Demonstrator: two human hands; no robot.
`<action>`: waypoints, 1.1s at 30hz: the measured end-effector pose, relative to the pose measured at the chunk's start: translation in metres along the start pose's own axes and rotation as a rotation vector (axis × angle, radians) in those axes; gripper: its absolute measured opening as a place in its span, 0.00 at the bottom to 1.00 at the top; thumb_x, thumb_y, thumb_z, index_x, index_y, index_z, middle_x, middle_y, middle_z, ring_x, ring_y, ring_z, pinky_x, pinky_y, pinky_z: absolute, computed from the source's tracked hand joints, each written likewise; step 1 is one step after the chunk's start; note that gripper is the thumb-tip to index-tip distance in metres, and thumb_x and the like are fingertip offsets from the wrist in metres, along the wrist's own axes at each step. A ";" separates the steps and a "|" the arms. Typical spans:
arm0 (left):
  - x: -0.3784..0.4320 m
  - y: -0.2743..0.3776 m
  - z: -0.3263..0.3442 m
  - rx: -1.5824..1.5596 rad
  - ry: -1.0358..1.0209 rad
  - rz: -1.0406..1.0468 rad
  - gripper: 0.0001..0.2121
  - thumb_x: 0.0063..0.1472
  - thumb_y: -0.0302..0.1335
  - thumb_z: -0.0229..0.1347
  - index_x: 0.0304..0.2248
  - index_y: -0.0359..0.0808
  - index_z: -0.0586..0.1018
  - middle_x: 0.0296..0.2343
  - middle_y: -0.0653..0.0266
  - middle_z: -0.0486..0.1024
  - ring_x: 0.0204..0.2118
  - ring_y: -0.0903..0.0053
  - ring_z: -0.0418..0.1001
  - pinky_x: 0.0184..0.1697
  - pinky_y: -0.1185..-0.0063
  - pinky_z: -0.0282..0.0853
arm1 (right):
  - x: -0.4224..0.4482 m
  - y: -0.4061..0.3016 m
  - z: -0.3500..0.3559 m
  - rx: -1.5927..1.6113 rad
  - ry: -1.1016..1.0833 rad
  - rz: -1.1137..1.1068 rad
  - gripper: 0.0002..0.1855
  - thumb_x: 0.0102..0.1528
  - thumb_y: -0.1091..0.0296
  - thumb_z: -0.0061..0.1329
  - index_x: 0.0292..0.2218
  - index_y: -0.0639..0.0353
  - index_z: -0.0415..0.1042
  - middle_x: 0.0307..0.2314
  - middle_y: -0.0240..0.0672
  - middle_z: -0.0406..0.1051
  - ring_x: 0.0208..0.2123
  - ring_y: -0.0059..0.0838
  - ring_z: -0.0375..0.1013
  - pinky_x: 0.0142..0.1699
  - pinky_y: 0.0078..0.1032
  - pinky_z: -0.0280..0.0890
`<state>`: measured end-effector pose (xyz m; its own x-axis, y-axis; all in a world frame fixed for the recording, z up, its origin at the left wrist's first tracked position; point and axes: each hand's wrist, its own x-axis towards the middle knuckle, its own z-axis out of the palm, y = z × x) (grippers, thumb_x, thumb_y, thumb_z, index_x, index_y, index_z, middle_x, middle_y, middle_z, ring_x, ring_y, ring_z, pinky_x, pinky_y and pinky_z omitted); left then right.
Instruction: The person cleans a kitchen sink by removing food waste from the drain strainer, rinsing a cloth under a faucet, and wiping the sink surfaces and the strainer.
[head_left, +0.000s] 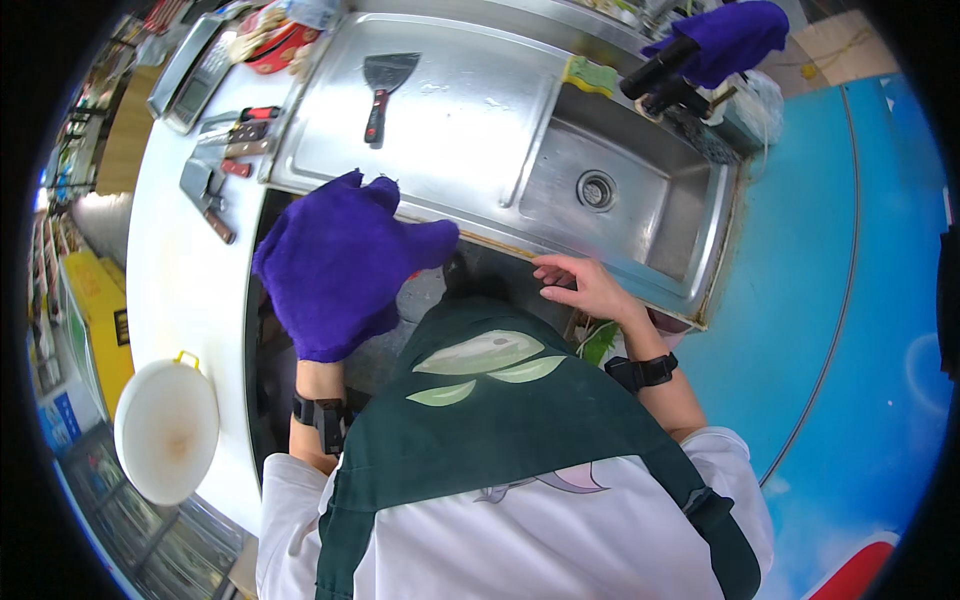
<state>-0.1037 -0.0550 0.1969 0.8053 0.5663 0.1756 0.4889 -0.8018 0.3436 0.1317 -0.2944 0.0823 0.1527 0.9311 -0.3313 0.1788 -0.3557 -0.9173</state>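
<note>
A purple cloth (337, 262) covers my left hand (321, 373) down to the wrist, left of my body at the counter's front edge. The cloth juts out in thumb- and finger-like points, and the fingers beneath are hidden. My right hand (585, 285) is bare and holds nothing, its fingers loosely bent and apart near the sink's front rim. A steel drainboard (450, 112) lies before me, with a scraper (381, 97) with a wide flat blade on it. To its right is the steel sink basin (555, 165) with a round drain (597, 190).
Several knives and a cleaver (201, 187) lie on the white counter (161, 300) at left. Beyond them are a steel grater (210, 71) and a red bowl (281, 49). A white basin (166, 431) is nearer. A yellow-green sponge (590, 76) and another purple cloth (731, 41) are behind the sink.
</note>
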 end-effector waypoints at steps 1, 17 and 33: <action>0.006 0.001 -0.001 -0.005 -0.012 0.021 0.09 0.48 0.31 0.53 0.31 0.44 0.77 0.31 0.64 0.74 0.38 0.70 0.72 0.38 0.75 0.67 | -0.003 0.004 -0.004 -0.004 0.031 0.026 0.23 0.50 0.66 0.53 0.48 0.59 0.67 0.37 0.37 0.73 0.37 0.28 0.72 0.43 0.25 0.66; 0.107 0.000 -0.004 0.043 -0.070 0.265 0.12 0.46 0.31 0.55 0.34 0.48 0.79 0.35 0.67 0.76 0.39 0.70 0.73 0.41 0.76 0.67 | 0.049 -0.001 -0.154 -0.373 0.679 0.114 0.20 0.50 0.61 0.53 0.44 0.57 0.71 0.34 0.39 0.75 0.36 0.30 0.74 0.40 0.24 0.66; 0.034 0.019 0.056 -0.457 0.322 -0.343 0.17 0.51 0.32 0.58 0.39 0.32 0.75 0.36 0.57 0.75 0.41 0.67 0.72 0.47 0.73 0.65 | 0.090 0.059 -0.365 -0.427 1.122 0.441 0.24 0.61 0.53 0.36 0.33 0.72 0.68 0.17 0.45 0.71 0.16 0.33 0.73 0.20 0.28 0.68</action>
<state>-0.0479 -0.0615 0.1577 0.4535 0.8612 0.2297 0.4509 -0.4440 0.7743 0.5108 -0.2610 0.0785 0.9742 0.2239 -0.0294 0.1686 -0.8075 -0.5653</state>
